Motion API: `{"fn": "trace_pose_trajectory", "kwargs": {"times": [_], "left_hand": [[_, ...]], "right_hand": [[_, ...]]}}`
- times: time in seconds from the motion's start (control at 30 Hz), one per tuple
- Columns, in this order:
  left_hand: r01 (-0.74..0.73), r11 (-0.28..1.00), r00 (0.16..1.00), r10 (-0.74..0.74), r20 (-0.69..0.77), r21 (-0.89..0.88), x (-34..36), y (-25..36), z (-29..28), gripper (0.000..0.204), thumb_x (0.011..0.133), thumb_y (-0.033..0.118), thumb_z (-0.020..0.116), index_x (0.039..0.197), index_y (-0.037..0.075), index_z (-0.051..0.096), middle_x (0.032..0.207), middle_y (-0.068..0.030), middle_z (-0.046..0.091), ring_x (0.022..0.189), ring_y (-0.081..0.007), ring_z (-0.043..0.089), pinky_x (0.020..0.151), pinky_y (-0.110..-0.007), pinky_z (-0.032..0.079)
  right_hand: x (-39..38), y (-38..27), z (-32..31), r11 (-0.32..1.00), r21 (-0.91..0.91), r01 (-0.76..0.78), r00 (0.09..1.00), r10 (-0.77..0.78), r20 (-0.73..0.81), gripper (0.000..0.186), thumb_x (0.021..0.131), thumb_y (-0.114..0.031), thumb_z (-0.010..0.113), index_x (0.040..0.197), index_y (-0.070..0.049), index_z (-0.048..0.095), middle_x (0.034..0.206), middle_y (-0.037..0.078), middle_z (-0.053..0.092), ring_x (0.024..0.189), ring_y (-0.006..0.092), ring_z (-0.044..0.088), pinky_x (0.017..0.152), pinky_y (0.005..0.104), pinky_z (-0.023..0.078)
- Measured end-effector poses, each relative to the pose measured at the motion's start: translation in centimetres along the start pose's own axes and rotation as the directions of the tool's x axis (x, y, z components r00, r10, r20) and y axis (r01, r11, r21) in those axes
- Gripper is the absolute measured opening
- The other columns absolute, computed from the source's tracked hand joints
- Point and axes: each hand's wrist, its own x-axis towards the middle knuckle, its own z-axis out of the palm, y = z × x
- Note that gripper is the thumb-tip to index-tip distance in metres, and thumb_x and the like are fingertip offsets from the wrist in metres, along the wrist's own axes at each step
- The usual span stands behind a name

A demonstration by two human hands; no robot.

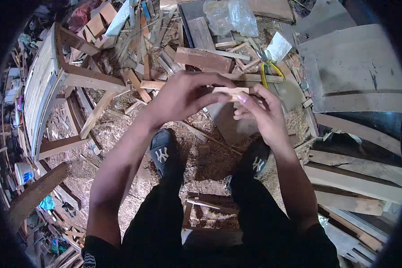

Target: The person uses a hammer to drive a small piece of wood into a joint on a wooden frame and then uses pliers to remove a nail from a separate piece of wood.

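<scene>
Between my two hands is a small pale piece of wood (230, 90), held level above the floor. My left hand (190, 94) closes on its left end, thumb below and fingers over the top. At the other end, my right hand (262, 107) pinches it with the thumb in front and the index finger behind. The fingers cover both ends of the piece, so its full length is hidden. Beyond my right hand lie yellow-handled pliers (271, 73) on the scrap wood.
A wooden frame with legs (94, 79) stands at the left. Grey flat boards (353, 71) lean at the right, above stacked planks (353, 183). Wood offcuts (203, 59) and clear plastic (231, 18) litter the far floor. Shavings surround my sandals (161, 154).
</scene>
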Motion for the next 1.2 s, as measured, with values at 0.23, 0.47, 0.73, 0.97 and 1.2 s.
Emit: {"fn": "trace_pose_trajectory", "kwargs": {"times": [0.23, 0.47, 0.73, 0.97, 1.2], "left_hand": [[-0.174, 0.946, 0.985, 0.161, 0.068, 0.272, -0.5, -1.1, -0.1, 0.033, 0.085, 0.011, 0.081, 0.117, 0.005, 0.073, 0.111, -0.0126, 0.075, 0.099, -0.0291, 0.074, 0.084, -0.038, 0.059], [-0.263, 0.900, 0.955, 0.294, -0.038, 0.348, -0.9, -1.7, 0.7, 0.031, 0.084, 0.024, 0.081, 0.114, 0.017, 0.074, 0.084, -0.0080, 0.072, 0.070, -0.0298, 0.070, 0.065, -0.041, 0.056], [-0.222, 0.899, 0.973, 0.230, 0.025, 0.376, -1.1, -1.3, 0.5, 0.034, 0.082, 0.019, 0.083, 0.114, 0.013, 0.075, 0.096, -0.0086, 0.074, 0.080, -0.0302, 0.072, 0.072, -0.040, 0.057], [-0.133, 0.941, 0.990, 0.139, 0.005, 0.311, -1.7, -1.6, 0.6, 0.034, 0.082, 0.015, 0.084, 0.115, 0.010, 0.076, 0.105, -0.0111, 0.075, 0.089, -0.0276, 0.074, 0.077, -0.038, 0.059], [-0.174, 0.923, 0.975, 0.211, -0.073, 0.343, -2.0, -1.9, 0.8, 0.031, 0.081, 0.022, 0.085, 0.110, 0.014, 0.075, 0.074, -0.0067, 0.068, 0.064, -0.0274, 0.068, 0.062, -0.038, 0.055]], "right_hand": [[-0.1, 1.6, -1.0, 0.997, 0.083, 0.002, 0.999, -0.005, 0.037, 0.030, 0.106, -0.027, 0.058, 0.114, 0.002, 0.061, 0.099, 0.014, 0.069, 0.080, 0.0207, 0.071, 0.074, 0.0377, 0.063], [-0.4, 2.7, -2.5, 0.964, 0.264, -0.010, 0.994, -0.020, 0.110, 0.038, 0.109, -0.029, 0.051, 0.126, 0.004, 0.058, 0.102, 0.017, 0.071, 0.086, 0.0240, 0.072, 0.080, 0.0417, 0.061], [-0.6, 3.5, -2.5, 0.956, -0.249, 0.157, 0.983, -0.127, 0.132, 0.036, 0.097, 0.005, 0.062, 0.132, 0.008, 0.054, 0.110, 0.014, 0.070, 0.094, 0.0181, 0.070, 0.085, 0.0337, 0.060], [-0.1, 3.7, -2.4, 0.976, -0.152, 0.154, 0.982, -0.135, 0.132, 0.030, 0.097, 0.003, 0.063, 0.127, 0.006, 0.060, 0.104, 0.012, 0.074, 0.086, 0.0142, 0.072, 0.079, 0.0282, 0.057], [-0.2, 4.1, -2.2, 0.972, -0.190, 0.140, 0.984, -0.114, 0.140, 0.031, 0.097, 0.006, 0.061, 0.128, 0.008, 0.058, 0.114, 0.014, 0.071, 0.097, 0.0172, 0.069, 0.085, 0.0321, 0.058]]}}
